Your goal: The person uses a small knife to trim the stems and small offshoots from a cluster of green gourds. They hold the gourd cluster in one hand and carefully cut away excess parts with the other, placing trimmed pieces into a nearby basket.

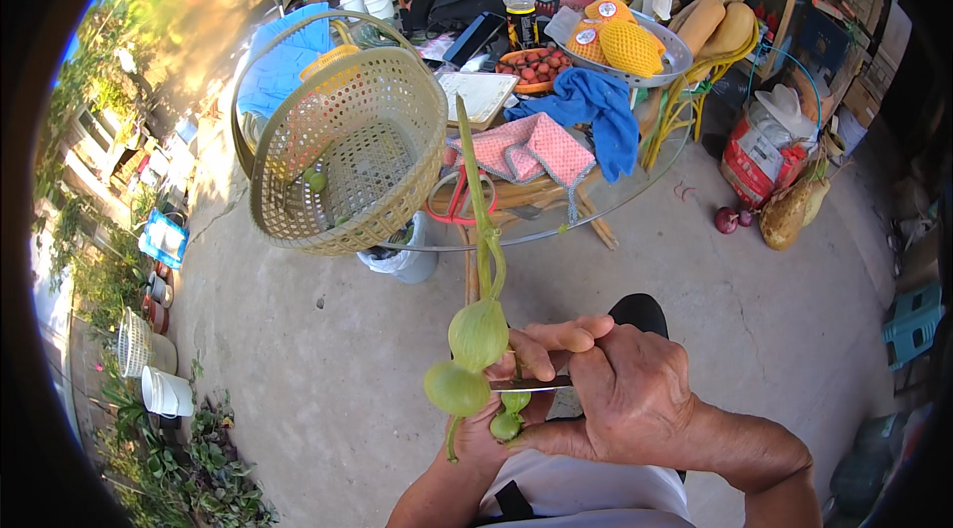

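In front of my lap, my left hand (484,431) grips pale green bottle gourds. The larger two-lobed gourd (478,334) has a long green stem pointing up towards the table. Below it, a smaller gourd (508,425) lies between my hands. A knife (530,384) is held in my right hand (636,386), its thin blade lying across the small gourd near its upper end. My right thumb reaches to the small gourd's lower end. My fingers hide the knife's handle and part of the left hand.
A woven plastic basket (350,148) with small green fruits stands at the glass table's edge (514,239). Red-handled scissors (456,200), a pink cloth (540,148), a blue cloth (595,107) and reddish fruits (537,68) lie on the table. Onions (727,220) sit on the concrete floor.
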Demonstrator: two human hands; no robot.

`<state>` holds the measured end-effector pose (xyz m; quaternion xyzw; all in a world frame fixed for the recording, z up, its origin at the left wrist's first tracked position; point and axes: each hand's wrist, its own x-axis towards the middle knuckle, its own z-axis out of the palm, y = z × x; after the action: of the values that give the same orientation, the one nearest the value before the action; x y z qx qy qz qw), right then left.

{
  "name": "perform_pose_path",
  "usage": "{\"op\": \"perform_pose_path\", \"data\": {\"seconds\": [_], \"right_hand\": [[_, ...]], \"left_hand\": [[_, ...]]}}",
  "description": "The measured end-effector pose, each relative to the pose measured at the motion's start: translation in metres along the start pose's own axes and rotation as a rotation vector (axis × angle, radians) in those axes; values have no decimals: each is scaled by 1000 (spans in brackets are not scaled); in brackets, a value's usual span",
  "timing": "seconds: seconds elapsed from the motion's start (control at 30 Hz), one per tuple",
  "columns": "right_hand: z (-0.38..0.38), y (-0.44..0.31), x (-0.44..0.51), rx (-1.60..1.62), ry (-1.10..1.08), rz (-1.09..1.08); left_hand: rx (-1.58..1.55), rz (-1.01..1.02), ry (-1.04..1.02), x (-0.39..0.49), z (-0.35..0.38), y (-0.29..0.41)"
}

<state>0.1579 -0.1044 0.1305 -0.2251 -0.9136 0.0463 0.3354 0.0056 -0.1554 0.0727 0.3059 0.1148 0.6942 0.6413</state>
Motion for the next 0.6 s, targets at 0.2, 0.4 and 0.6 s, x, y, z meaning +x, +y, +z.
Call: {"op": "perform_pose_path", "data": {"seconds": [0.2,0.4,0.6], "right_hand": [[11,-1,-10,-54,12,-47],[8,-3,-6,-41,71,-28],[10,-3,-5,-44,60,-14]], "left_hand": [[-58,-5,19,-2,-1,-1],[-31,-12,37,-2,4,1],[-51,21,37,0,3,0]]}}
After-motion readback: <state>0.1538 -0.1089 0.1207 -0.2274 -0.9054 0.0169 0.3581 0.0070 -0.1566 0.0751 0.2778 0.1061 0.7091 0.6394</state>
